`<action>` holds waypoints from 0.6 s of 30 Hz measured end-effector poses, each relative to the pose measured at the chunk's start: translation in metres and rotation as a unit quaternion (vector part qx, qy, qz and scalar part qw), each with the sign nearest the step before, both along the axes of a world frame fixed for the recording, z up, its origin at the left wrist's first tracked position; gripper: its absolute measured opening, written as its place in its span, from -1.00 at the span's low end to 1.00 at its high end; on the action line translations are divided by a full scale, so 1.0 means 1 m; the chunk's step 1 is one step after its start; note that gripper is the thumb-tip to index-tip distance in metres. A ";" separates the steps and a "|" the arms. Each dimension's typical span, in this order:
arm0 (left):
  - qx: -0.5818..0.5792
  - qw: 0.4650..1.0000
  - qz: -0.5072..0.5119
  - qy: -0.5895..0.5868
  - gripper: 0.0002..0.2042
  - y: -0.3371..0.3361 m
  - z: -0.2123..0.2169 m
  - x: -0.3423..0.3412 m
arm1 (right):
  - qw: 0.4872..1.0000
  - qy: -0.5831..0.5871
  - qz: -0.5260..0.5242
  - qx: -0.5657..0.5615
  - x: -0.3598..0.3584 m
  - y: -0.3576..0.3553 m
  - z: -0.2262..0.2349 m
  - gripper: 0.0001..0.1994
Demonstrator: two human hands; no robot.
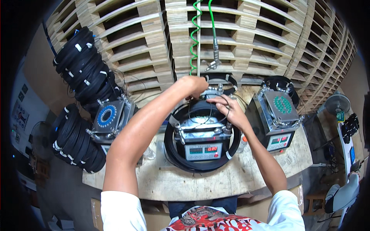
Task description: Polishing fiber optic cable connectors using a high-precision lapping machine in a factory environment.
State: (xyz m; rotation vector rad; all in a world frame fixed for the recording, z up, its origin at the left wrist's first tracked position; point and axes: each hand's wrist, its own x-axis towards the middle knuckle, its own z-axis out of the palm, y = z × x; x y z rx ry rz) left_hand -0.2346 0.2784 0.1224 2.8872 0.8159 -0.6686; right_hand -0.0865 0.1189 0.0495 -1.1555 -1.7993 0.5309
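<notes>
At the middle of the table stands a metal-topped machine [203, 151] with a lit red display. A coil of black cable [200, 169] is looped around it, and thin black cable ends [200, 122] curve over its top plate. My left hand [195, 85] is at the machine's rear edge, fingers curled together; what they grip is hidden. Beside it, from the right, my right hand [230, 109] has its fingertips pinched at the thin black cable, close to the left hand's fingers. A loop of that cable passes by the right hand.
Similar machines stand left [106, 119] and right [283, 107]. Stacked black cable coils [79, 69] rise at the left. A green spiral air hose [195, 34] and an air gun [216, 54] hang before wooden pallets [135, 34]. A person [343, 192] sits far right.
</notes>
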 end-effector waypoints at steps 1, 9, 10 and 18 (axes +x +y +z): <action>-0.024 1.000 0.006 0.009 -0.90 0.001 0.001 0.000 | 1.000 0.011 0.001 -0.009 0.000 -0.002 0.001 -0.69; -0.150 0.903 0.165 -0.366 -0.51 0.006 -0.049 -0.063 | 0.999 0.043 0.016 0.003 -0.006 -0.001 -0.005 -0.66; -0.152 0.904 0.161 -0.365 -0.51 -0.003 -0.049 -0.068 | 0.997 0.063 0.037 -0.029 -0.004 -0.002 -0.003 -0.66; -0.049 0.681 0.276 -0.677 -0.62 -0.089 -0.121 -0.153 | 0.993 0.030 0.083 -0.084 0.004 -0.005 0.011 -0.56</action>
